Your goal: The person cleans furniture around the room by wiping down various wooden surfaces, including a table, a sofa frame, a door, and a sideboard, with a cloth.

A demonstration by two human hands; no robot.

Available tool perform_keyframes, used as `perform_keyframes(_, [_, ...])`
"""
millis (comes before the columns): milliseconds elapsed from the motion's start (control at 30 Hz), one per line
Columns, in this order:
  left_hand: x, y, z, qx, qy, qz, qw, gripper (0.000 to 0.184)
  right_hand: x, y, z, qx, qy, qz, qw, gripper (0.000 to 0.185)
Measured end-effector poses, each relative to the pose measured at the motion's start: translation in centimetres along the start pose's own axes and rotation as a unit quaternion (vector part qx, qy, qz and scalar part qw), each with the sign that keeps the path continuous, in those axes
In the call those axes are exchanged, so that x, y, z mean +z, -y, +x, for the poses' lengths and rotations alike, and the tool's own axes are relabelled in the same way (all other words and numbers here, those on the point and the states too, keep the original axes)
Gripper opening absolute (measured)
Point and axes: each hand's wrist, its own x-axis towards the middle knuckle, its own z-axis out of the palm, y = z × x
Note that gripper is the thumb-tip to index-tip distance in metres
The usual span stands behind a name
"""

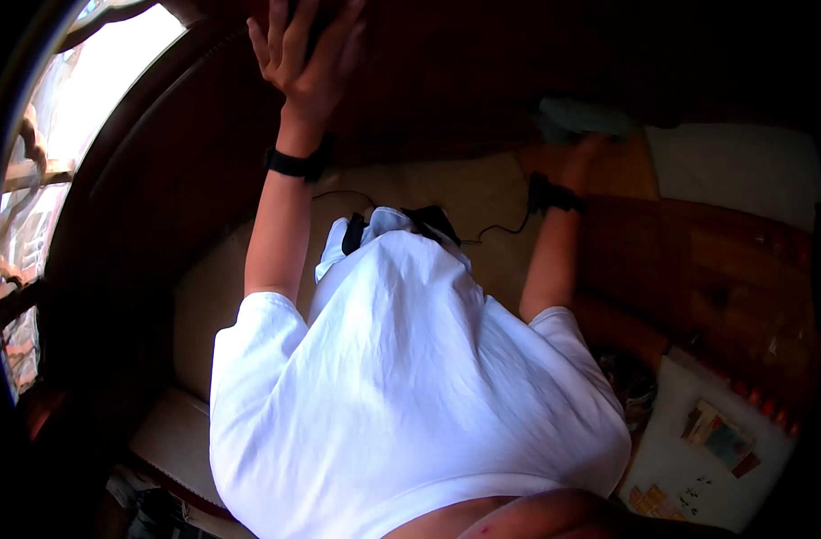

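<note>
My left hand [313, 63] is raised at the top of the view, its fingers spread against or just in front of a dark surface. No object shows in it, though the fingertips run out of the frame. On the right, my right hand [594, 148] is blurred and has hold of a pale green cloth [583, 119]. That cloth lies over the dark edge beside a brown wooden surface [640, 166]. Black bands [295, 165] circle both wrists, and a thin dark cable [509, 226] runs near the right one.
A beige padded seat [482, 184] lies beyond my white shirt [410, 377]. A bright window with curved bars [33, 180] is at the left. At lower right, a pale board [689, 467] bears papers or cards [718, 433]. A whitish panel [734, 166] lies at upper right.
</note>
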Motion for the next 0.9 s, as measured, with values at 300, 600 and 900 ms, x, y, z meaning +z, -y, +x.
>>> perform_keyframes(300, [0.0,1.2,-1.4,-0.008,-0.007,0.002,1.000,0.024,7.3,-0.8,-13.8,0.321,0.100,0.122,0.934,0.054])
perform_keyframes(600, [-1.1,1.4,-1.0,-0.018,-0.032,0.016,0.999,0.025,4.7,1.6,-9.4,0.309,0.132,0.090,0.937,0.049])
perform_keyframes(900, [-0.1,3.2,0.0,-0.020,-0.105,-0.010,0.994,0.026,6.2,-1.8,-11.8,-0.075,0.356,-0.233,0.902,0.048])
